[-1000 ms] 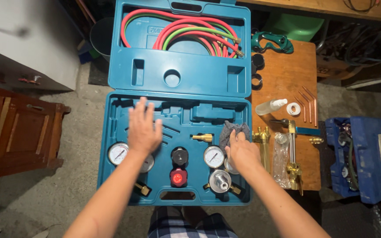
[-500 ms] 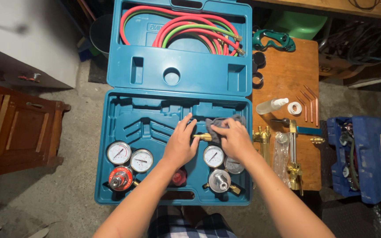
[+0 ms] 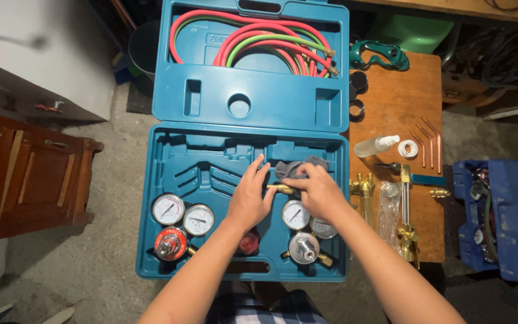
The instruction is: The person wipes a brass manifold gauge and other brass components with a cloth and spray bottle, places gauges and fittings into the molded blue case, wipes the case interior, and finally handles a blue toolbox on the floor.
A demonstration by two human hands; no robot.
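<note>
Both hands meet over the middle of the open blue plastic case [image 3: 169,180]: the left hand [image 3: 250,198] pinches one end of a small brass fitting [image 3: 281,189] in a narrow grip, and the right hand [image 3: 319,193] closes on its other end, fingers curled over it. Just beyond the hands, toward the case's hinge, a crumpled grey rag [image 3: 295,167] lies in a moulded recess, touching the right hand's fingertips. Nearer the wearer than the hands, inside the case's lower half, sit two regulator sets with round white-faced gauges: one pair [image 3: 182,215] with a red knob toward the case's left wall, the other [image 3: 303,222] with a silver knob and brass nuts directly under the right wrist. The moulded bays left of the hands are bare ribbed plastic, the freest room in the case. The upright lid carries coiled red and green rubber hoses [image 3: 259,42]. Beside the case's right wall stands a wooden counter [image 3: 391,102], holding green goggles [image 3: 379,53] at its far end, copper tips [image 3: 430,141], a clear spray bottle [image 3: 376,146] and a brass torch handle [image 3: 406,210] near its front edge. A second blue case [image 3: 511,228] lies beyond the counter, and a brown wooden cabinet [image 3: 25,174] stands off the main case's left wall across rough concrete floor [image 3: 109,246].
</note>
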